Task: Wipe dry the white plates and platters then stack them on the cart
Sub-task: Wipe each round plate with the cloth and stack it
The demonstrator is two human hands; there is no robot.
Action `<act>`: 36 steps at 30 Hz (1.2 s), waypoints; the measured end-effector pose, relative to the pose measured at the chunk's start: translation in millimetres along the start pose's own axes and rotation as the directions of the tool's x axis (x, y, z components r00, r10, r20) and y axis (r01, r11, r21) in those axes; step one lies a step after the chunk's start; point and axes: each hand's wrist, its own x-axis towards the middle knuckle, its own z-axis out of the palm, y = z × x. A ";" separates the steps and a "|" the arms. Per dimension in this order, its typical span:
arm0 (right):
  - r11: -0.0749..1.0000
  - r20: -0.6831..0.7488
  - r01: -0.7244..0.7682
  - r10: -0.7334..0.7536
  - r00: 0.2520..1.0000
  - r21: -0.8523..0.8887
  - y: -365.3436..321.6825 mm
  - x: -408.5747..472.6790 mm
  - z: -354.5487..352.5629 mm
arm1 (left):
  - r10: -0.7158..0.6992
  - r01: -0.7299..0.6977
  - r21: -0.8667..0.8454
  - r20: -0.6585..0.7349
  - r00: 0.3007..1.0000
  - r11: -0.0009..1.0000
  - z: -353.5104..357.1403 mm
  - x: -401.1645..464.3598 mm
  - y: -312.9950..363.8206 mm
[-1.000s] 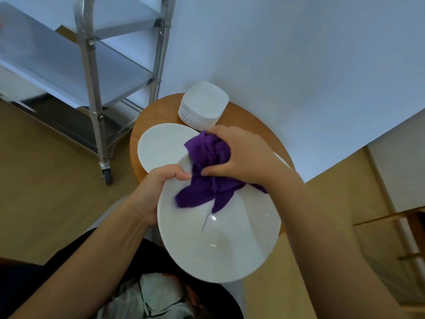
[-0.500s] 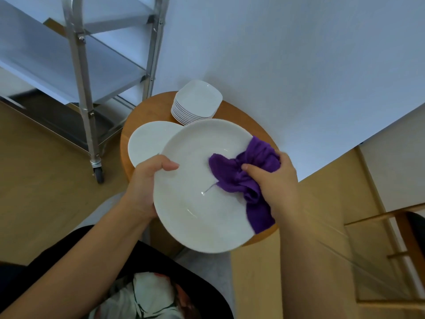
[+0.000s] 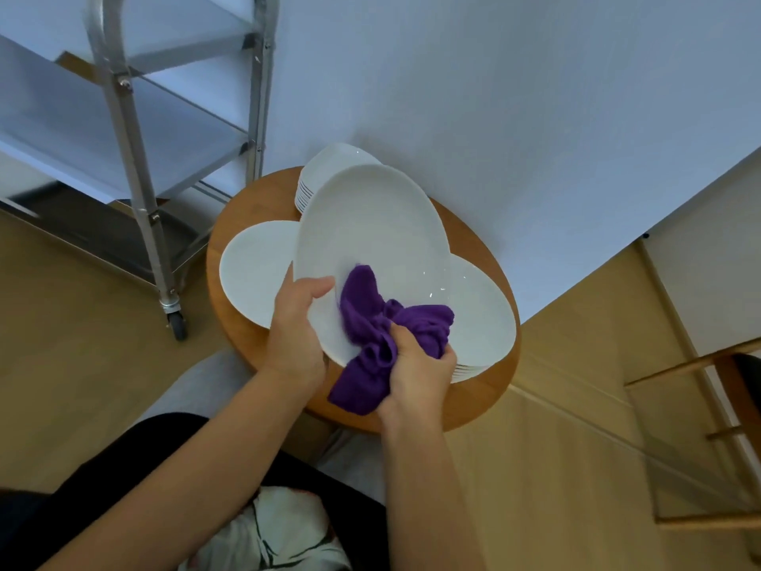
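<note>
My left hand [image 3: 297, 323] grips the near rim of a large white oval platter [image 3: 370, 236], tilted up over the round wooden table [image 3: 473, 410]. My right hand [image 3: 420, 368] grips a bunched purple cloth [image 3: 379, 335] pressed against the platter's near end. On the table lie another white platter [image 3: 255, 269] at the left, a stack of platters [image 3: 482, 319] at the right, and a stack of small square plates [image 3: 325, 166] at the back, partly hidden by the held platter.
A metal cart [image 3: 136, 166] with shelves and a castor wheel [image 3: 178, 323] stands left of the table. A white wall rises behind the table. A wooden chair frame [image 3: 708, 397] is at the right. The floor is light wood.
The platter has swung so its long axis points away from me. My right hand and the cloth moved from the platter's right side to its near end. My left hand's grip shifted along the rim.
</note>
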 end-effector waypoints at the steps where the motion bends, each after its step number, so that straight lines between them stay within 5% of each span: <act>1: 0.999 0.012 0.027 -0.027 1.000 -0.041 -8.1 3.4 -4.0 | 0.024 -0.027 0.068 0.032 0.999 0.997 -0.6 0.5 4.6; 5: 0.891 0.119 0.316 -0.293 0.949 -0.327 -46.9 15.2 -26.3 | -0.114 0.096 0.146 0.117 0.987 0.985 -15.3 16.6 36.2; 9: 0.706 0.280 0.435 -0.333 0.901 -0.559 -72.9 19.2 -28.1 | -0.330 0.336 0.205 -0.061 0.942 0.920 -21.2 33.6 43.2; 13: 0.631 0.257 0.513 -0.455 0.852 -0.582 -68.2 19.8 -23.1 | -0.293 0.300 0.025 -0.156 0.943 0.954 -19.3 28.2 29.1; 16: 0.726 0.165 0.468 -0.452 0.877 -0.503 -49.9 12.8 -19.0 | -0.228 0.219 -0.067 -0.193 0.954 0.974 -13.7 24.6 22.5; 19: 0.943 0.088 0.235 -0.220 0.972 -0.236 -17.3 -3.2 -4.7 | -0.204 0.182 -0.105 -0.265 0.942 0.978 2.9 18.9 7.6; 24: 0.995 0.038 0.097 -0.096 0.995 -0.027 6.3 -9.4 8.5 | -0.156 0.103 -0.174 -0.326 0.932 0.979 9.3 8.6 -8.3; 27: 0.992 0.072 0.109 -0.105 0.992 -0.060 -9.3 -1.2 1.7 | -0.105 0.086 -0.114 -0.175 0.979 0.990 5.0 2.9 -2.6; 31: 0.898 0.157 0.338 -0.304 0.940 -0.282 -42.8 8.5 -21.1 | -0.087 0.078 0.139 0.063 0.994 0.987 -12.1 15.0 37.9; 36: 0.802 0.227 0.414 -0.347 0.910 -0.430 -49.8 11.4 -28.0 | -0.258 0.277 0.133 -0.141 0.956 0.952 -14.1 29.6 46.6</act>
